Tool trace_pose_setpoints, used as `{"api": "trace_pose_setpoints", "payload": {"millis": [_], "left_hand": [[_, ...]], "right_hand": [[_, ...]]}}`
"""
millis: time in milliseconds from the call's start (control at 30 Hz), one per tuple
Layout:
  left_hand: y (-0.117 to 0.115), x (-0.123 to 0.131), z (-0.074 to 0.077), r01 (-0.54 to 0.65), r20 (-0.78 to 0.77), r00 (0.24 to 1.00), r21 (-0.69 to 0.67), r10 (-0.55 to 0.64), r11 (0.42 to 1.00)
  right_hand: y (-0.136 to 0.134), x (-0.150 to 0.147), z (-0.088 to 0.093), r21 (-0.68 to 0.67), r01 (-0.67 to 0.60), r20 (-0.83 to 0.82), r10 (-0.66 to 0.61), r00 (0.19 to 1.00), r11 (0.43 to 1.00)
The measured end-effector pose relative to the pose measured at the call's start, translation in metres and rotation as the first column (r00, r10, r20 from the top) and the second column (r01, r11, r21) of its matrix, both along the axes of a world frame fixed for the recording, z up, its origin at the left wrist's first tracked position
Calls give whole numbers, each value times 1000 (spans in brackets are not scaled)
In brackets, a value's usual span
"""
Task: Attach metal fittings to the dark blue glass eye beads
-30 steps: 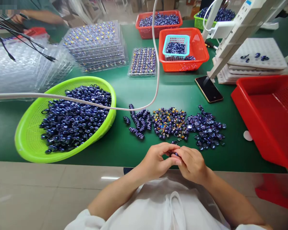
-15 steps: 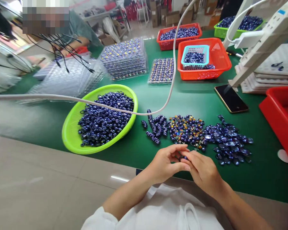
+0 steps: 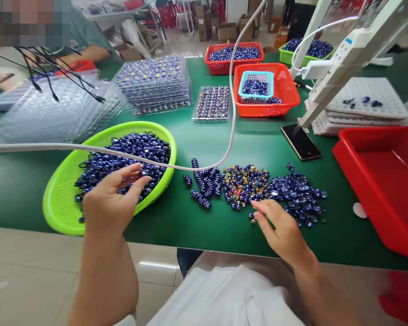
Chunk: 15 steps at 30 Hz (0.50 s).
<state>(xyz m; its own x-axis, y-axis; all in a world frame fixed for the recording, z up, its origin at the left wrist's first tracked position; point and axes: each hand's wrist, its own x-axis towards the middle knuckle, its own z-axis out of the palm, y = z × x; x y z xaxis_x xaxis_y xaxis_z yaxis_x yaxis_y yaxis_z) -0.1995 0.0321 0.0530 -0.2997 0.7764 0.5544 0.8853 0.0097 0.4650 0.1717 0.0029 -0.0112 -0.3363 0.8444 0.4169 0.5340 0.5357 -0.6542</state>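
Working at a green bench (image 3: 197, 136) strewn with dark blue pieces. Reaching with the left hand (image 3: 110, 199) toward 9 o'clock, over the near rim of a lime-green basket (image 3: 56, 217), with fingers (image 3: 122, 175) spread open and gripping nothing, hovering just above the heap of blue pieces (image 3: 132, 149) inside. Stretching the right hand (image 3: 280, 231) toward 12 o'clock, with fingers (image 3: 260, 213) held flat and open, tips at a few loose pieces (image 3: 252, 217) on the near edge of the bench piles. Laid out in a row from 11 to 1 o'clock of that hand: stacked blue pieces (image 3: 204, 181), a multicoloured pile (image 3: 245, 183), a flatter blue pile (image 3: 301, 194). Crossed by a white cable (image 3: 190, 168) running over basket and bench. Flanked at 3 o'clock by a red tray (image 3: 377, 181), with a phone (image 3: 301, 141) lying at 1 o'clock. Backed at 12 o'clock by clear trays (image 3: 154, 83) of sorted pieces and an orange basket (image 3: 287, 97) holding a small cyan basket (image 3: 256, 86), with white foam trays (image 3: 363, 97) at 2 o'clock. Shared with another person, arm (image 3: 88, 52) visible at 10 o'clock.
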Motion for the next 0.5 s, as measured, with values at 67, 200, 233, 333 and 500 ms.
{"api": "trace_pose_setpoints", "payload": {"millis": [67, 200, 233, 333, 500], "left_hand": [[7, -9, -3, -24, -179, 983, 35, 29, 999], [4, 26, -7, 143, -183, 976, 119, -119, 983], [2, 43, -9, 214, -134, 971, 106, -199, 971], [-7, 96, -20, 500, 66, 863, 41, -501, 865], [-16, 156, -49, 739, 295, 646, -11, -704, 673]], "right_hand": [[3, 18, -4, 18, 153, 39, -153, 987, 988], [7, 40, -8, 56, 300, 153, -305, 940, 952], [8, 42, -9, 62, 307, 197, -313, 929, 950], [13, 37, -12, 81, 305, 349, -313, 883, 949], [16, 28, -14, 74, 301, 313, -309, 898, 951]]}}
